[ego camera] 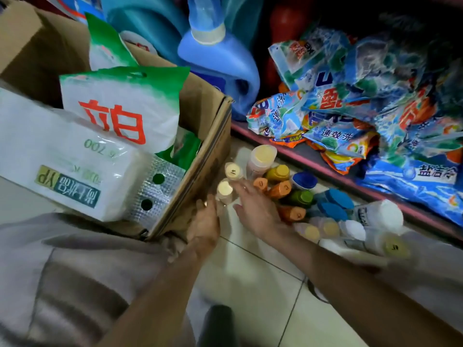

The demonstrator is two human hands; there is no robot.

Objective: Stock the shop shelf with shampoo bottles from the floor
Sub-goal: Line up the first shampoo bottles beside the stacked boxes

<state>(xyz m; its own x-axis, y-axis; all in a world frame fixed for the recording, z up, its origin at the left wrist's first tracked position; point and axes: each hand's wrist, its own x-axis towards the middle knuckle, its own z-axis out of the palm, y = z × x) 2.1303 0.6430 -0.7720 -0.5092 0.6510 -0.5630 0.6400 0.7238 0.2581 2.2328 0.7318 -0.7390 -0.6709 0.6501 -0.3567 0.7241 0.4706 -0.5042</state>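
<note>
On the tiled floor (pixel 250 284), between a cardboard box (pixel 200 136) and the low shelf (pixel 325 169), stood a cluster of shampoo bottles (pixel 283 189). Your right hand (pixel 255 209) hovered over them, fingers spread, holding nothing. Your left hand (pixel 205 221) lay straight-fingered beside a pale-capped bottle (pixel 224 190); contact was unclear.

Both hands, left hand (pixel 206 219) and right hand (pixel 253 206), reach open toward shampoo bottles (pixel 288 194) on the floor (pixel 250 271)

matt cardboard box (pixel 200 136), glossy plastic bottles (pixel 283 189), smooth tiled floor (pixel 263 284).
</note>
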